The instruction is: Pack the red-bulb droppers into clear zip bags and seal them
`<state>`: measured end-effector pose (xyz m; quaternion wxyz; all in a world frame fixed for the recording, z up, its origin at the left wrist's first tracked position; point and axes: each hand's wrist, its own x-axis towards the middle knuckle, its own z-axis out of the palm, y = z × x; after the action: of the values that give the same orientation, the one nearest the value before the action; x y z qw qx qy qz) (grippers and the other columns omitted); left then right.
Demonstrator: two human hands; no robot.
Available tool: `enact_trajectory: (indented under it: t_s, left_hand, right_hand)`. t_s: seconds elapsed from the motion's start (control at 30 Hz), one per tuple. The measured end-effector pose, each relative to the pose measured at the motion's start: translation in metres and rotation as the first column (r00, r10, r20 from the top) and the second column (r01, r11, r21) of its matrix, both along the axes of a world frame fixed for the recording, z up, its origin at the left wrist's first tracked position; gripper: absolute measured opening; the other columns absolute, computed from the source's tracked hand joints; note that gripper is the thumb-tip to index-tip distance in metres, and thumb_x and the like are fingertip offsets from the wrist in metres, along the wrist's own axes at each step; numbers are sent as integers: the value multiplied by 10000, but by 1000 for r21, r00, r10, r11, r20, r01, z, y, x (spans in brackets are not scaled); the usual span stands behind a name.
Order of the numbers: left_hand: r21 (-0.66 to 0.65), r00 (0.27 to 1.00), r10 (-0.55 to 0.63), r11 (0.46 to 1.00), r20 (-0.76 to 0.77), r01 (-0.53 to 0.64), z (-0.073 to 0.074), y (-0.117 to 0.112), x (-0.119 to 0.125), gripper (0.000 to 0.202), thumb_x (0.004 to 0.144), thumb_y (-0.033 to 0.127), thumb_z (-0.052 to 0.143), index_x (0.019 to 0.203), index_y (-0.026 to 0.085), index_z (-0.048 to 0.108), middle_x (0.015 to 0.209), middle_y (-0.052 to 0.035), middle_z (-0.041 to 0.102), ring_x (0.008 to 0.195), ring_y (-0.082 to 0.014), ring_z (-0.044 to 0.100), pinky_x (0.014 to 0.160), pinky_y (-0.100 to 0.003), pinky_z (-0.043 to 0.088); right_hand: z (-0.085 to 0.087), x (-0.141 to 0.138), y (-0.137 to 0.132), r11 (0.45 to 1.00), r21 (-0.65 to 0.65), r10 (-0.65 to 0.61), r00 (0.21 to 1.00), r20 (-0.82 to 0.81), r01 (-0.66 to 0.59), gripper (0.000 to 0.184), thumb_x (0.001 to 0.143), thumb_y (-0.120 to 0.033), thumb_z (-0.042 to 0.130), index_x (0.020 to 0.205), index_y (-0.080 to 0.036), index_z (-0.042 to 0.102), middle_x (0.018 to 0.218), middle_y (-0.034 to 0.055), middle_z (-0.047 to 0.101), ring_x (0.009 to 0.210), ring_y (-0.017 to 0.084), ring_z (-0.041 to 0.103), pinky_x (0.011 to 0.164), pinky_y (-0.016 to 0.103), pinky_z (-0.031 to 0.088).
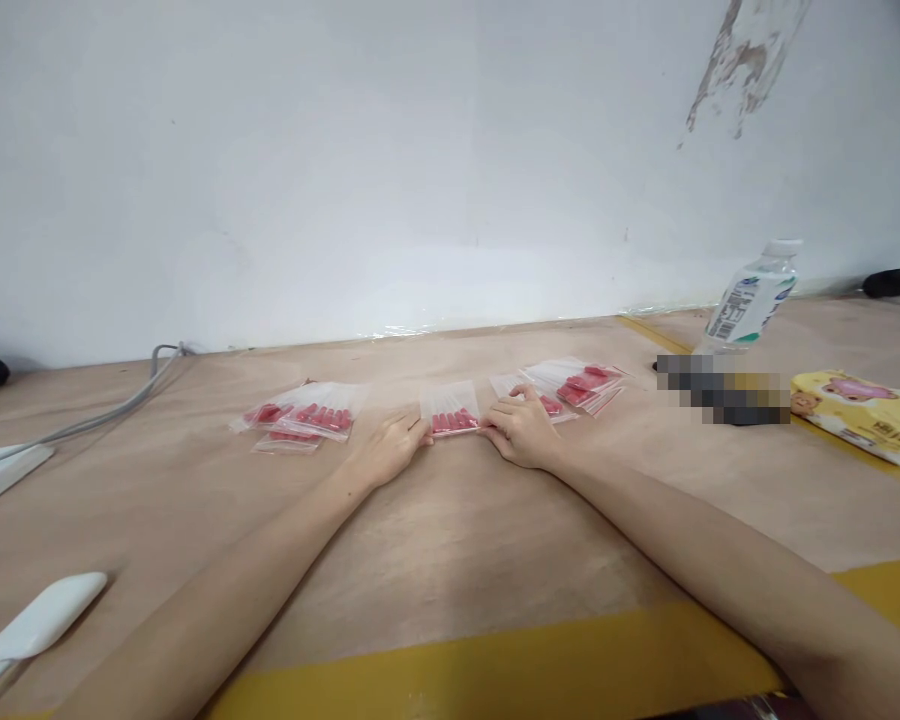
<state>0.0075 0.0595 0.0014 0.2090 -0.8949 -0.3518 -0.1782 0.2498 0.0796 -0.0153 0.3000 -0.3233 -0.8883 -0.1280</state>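
Observation:
A small clear zip bag [454, 415] holding several red pieces lies flat in the middle of the table. My left hand [396, 445] pinches its near left corner, and my right hand [523, 428] has thumb and finger closed at its near right corner. Left of my left hand is an overlapping pile of similar bags [311, 415] with red contents. More such bags [589, 385] lie beyond and to the right of my right hand, one of them partly hidden behind its fingers.
Brown paper with yellow tape [495, 660] covers the table. At the right stand a tilted-looking water bottle [754, 300], a pixelated dark object [724, 390] and a yellow packet [870, 415]. A white device [45, 615], a power strip [7, 475] and a grey cable [120, 405] are at the left.

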Motion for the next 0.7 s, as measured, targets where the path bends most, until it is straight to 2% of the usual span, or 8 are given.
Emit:
enact_trajectory:
  t_s: [0.1, 0.17, 0.27, 0.33, 0.4, 0.5, 0.63, 0.7]
  left_hand:
    - [-14, 1000, -26, 1000, 14, 26, -2, -3, -5, 237, 918, 318, 435, 820, 175, 597, 740, -31, 619, 715, -165, 577, 674, -264, 434]
    - [-29, 998, -17, 999, 53, 18, -2, -5, -9, 270, 905, 385, 441, 996, 176, 585, 906, -61, 636, 851, -189, 575, 759, -298, 434]
    - [-20, 986, 135, 991, 102, -134, 2, -4, -19, 381, 901, 420, 401, 1166, 172, 519, 1135, -106, 573, 1052, -246, 500, 919, -412, 352]
    - [31, 935, 337, 939, 112, -342, 5, 0, -30, 379, 906, 401, 358, 1129, 167, 556, 1167, -128, 554, 1111, -280, 458, 988, -502, 240]
    - [61, 833, 540, 834, 119, -549, 7, 5, -44, 395, 898, 387, 339, 1061, 137, 598, 1151, -164, 557, 1152, -312, 420, 1007, -572, 129]
    - [11, 703, 709, 704, 52, -710, 7, 11, -63, 429, 882, 380, 331, 953, 86, 634, 1036, -201, 606, 1151, -339, 417, 981, -636, 61]
    - [-7, 691, 722, 692, -28, -722, 6, 13, -74, 494, 881, 422, 303, 797, 101, 669, 912, -179, 646, 1077, -319, 483, 1002, -615, 4]
    - [-40, 713, 701, 711, -35, -702, 9, 12, -72, 533, 875, 466, 294, 750, 117, 675, 881, -165, 652, 1047, -321, 505, 1011, -597, 21]
  right_hand:
    - [0, 0, -1, 1000, 10, 1, 1000, 2, -1, 156, 843, -258, 487, 887, -183, 616, 899, 58, 655, 794, 161, 564, 774, 339, 275]
    - [-2, -3, 0, 1000, 6, 13, 1000, 4, -14, 213, 831, -264, 504, 1017, -208, 591, 1062, 76, 610, 854, 175, 564, 723, 313, 314]
    - [-7, -13, 2, 998, -39, 44, 999, -14, -45, 189, 848, -186, 447, 974, -203, 587, 1080, 67, 599, 823, 160, 575, 648, 274, 366]
    - [-9, -19, 5, 997, -56, 53, 997, -59, -56, 200, 843, -111, 395, 903, -182, 572, 1016, 70, 620, 807, 162, 580, 648, 268, 402]
    - [-8, -18, 10, 997, -30, 63, 991, -119, -67, 219, 827, -68, 372, 897, -174, 550, 1001, 87, 624, 863, 180, 579, 707, 285, 433]
    - [0, -2, 19, 998, 34, 60, 973, -222, -53, 205, 835, -86, 370, 894, -181, 541, 1047, 107, 614, 942, 193, 571, 787, 314, 444]
    - [12, 41, 26, 998, 5, -58, 942, -329, 63, 191, 837, -124, 370, 874, -166, 552, 1030, 122, 620, 925, 184, 582, 787, 309, 439]
    - [16, 63, 22, 983, -39, -185, 951, -249, 181, 200, 780, -90, 390, 833, -162, 570, 976, 108, 643, 882, 193, 583, 771, 332, 420]
